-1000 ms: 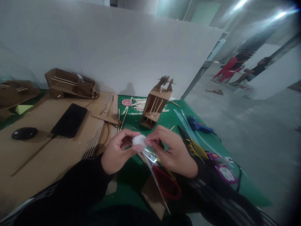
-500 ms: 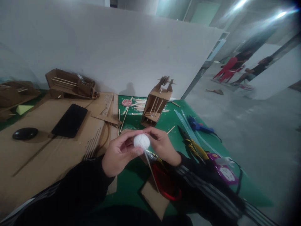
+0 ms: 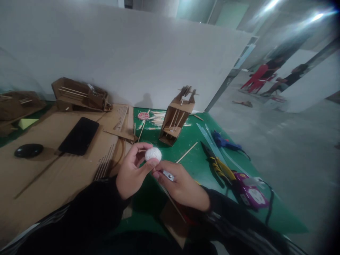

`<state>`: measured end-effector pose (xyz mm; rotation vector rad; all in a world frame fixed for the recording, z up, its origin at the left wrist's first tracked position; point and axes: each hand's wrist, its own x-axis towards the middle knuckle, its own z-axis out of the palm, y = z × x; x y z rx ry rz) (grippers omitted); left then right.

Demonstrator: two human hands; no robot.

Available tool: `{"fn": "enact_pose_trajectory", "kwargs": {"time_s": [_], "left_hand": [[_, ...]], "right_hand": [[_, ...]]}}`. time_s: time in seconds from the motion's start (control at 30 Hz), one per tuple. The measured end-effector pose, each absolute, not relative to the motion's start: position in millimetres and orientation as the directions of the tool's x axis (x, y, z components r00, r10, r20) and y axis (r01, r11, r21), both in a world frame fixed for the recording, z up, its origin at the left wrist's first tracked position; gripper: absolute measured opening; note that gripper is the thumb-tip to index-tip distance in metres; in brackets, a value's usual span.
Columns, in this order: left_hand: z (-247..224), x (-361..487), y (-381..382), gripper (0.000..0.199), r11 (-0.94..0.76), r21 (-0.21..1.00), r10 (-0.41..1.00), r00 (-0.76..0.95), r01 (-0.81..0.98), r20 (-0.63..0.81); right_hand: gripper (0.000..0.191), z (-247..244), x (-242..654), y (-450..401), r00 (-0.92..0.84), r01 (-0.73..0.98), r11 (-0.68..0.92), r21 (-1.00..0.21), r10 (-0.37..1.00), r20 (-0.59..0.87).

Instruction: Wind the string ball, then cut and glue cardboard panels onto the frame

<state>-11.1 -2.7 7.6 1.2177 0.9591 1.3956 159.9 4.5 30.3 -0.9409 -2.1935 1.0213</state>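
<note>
My left hand point(image 3: 132, 171) is closed around a small white ball of yarn point(image 3: 153, 154), with the fingers behind it and the thumb along its lower front. Just below the ball, my right hand point(image 3: 179, 182) pinches a thin pale strand point(image 3: 174, 202) between thumb and fingertips. The strand runs down to the right, under my right hand, toward a cardboard piece point(image 3: 172, 225). A metal tool point(image 3: 169, 175) shows partly beneath my right fingers; most of it is hidden.
A cardboard frame with sticks point(image 3: 174, 118) stands ahead on the green table point(image 3: 191, 161). To the right lie pliers point(image 3: 219, 164), a blue glue gun point(image 3: 225, 141) and a purple device point(image 3: 249, 191). A phone point(image 3: 79, 136) and a black mouse point(image 3: 28, 151) are on the left.
My right hand has left the ball's side and moved down to the strand below it. My left hand has shifted slightly left and up with the ball.
</note>
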Motion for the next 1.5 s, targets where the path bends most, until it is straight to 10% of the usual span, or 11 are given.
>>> {"fn": "enact_pose_trajectory", "kwargs": {"time_s": [0.27, 0.6, 1.0, 1.27, 1.5], "left_hand": [[9, -11, -1, 0.025, -0.251, 0.951, 0.968, -0.02, -0.182, 0.252], [13, -13, 1, 0.026, -0.223, 0.959, 0.972, -0.115, -0.177, 0.205], [20, -28, 17, 0.031, -0.378, 0.862, 0.889, -0.392, -0.337, 0.237], [34, -52, -5, 0.029, -0.065, 0.825, 0.994, -0.109, -0.562, 0.004], [25, -63, -29, 0.039, 0.213, 0.942, 0.949, 0.284, -0.261, -0.136]], "right_hand": [[0.02, 62, 170, 1, -0.661, 0.345, 0.59, -0.73, 0.705, 0.258], [0.01, 65, 176, 6, -0.725, 0.216, 0.225, -0.95, 0.688, -0.002], [0.057, 17, 181, -6, -0.648, -0.027, 0.0, -1.0, 0.761, 0.017], [0.029, 13, 190, -5, -0.527, 0.064, -0.126, -0.99, 0.838, -0.141], [0.028, 12, 194, -4, -0.5, 0.152, 0.051, -0.987, 0.865, -0.032]]}}
